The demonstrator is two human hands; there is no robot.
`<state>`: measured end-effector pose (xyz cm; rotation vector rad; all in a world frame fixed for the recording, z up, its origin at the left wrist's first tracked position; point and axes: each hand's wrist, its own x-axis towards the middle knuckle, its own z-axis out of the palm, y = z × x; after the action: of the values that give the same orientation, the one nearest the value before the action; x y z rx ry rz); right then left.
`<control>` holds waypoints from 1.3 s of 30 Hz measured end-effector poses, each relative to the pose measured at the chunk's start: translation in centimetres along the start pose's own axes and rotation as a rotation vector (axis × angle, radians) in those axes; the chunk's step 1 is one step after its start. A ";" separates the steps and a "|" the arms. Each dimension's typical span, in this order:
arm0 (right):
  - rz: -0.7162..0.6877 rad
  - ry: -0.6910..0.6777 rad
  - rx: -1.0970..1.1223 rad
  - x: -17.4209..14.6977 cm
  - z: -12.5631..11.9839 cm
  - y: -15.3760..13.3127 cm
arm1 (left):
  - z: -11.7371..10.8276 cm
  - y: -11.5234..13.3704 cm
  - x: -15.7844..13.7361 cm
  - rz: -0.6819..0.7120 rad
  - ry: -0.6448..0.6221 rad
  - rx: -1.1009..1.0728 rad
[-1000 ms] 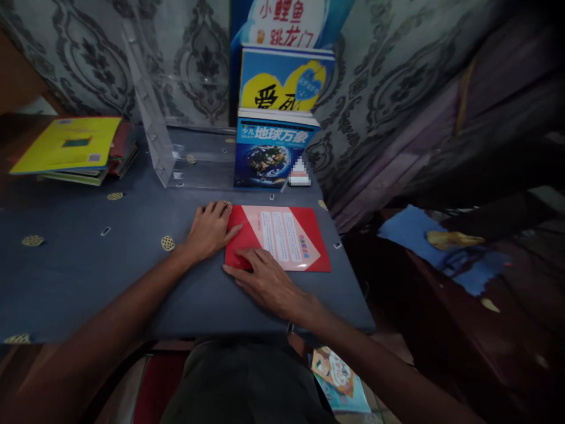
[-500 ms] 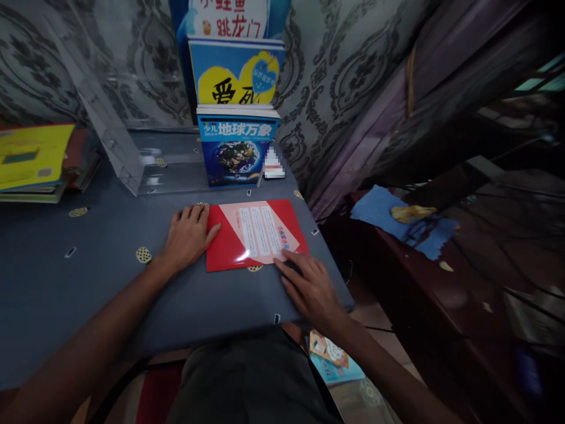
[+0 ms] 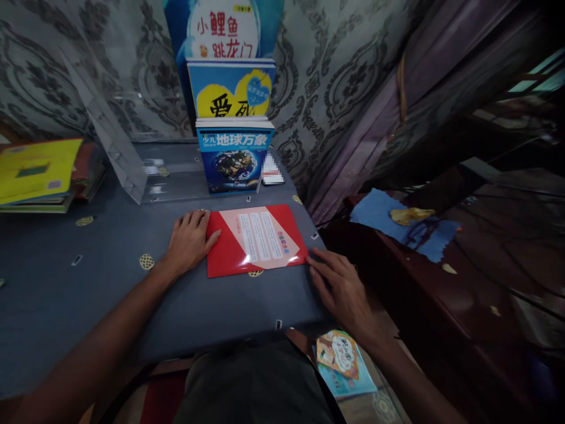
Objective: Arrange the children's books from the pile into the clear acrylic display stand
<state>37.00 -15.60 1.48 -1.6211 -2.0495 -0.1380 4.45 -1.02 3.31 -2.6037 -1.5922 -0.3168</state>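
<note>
A glossy red book (image 3: 227,259) with a pink panel and columns of print lies flat on the grey-blue tabletop (image 3: 212,312). Against its left edge rests my left hand (image 3: 189,241), palm down, fingers on the table and thumb stretched over the book's border. My right hand (image 3: 339,288) is at the book's lower right corner, fingers extended, the fingertips at or just beside that corner. Neither hand grips anything. Behind the book, a blue book with a globe picture (image 3: 236,168) stands upright in front of a yellow-and-blue book (image 3: 229,88) and a taller blue book (image 3: 223,29).
A clear plastic rack (image 3: 106,129) stands at the back. On the left lies a stack of books with a yellow one (image 3: 39,171) on top. Right of the table, a dark red surface (image 3: 397,277) holds a blue cloth (image 3: 392,218). Books (image 3: 344,362) lie below the table edge.
My right hand has slid rightward from the red book's lower edge to its lower right corner. My left hand stays beside the book. The camera view has shifted slightly.
</note>
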 end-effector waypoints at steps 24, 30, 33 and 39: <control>-0.164 -0.394 0.066 13.7 7.6 -4.7 | -0.1 0.1 0.1 0.025 0.029 0.040; -0.009 -0.323 -0.030 12.5 6.3 -0.1 | -0.1 0.0 0.1 0.017 0.044 0.032; 0.048 -0.302 -0.037 12.1 6.2 1.1 | -0.1 0.1 0.1 0.015 0.038 0.032; 0.045 -0.273 -0.058 11.9 6.6 1.3 | 0.3 0.0 0.0 0.013 0.048 0.010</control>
<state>34.26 -2.24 0.85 -1.8046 -2.2252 0.0425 4.52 -0.97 2.99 -2.5778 -1.5577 -0.3666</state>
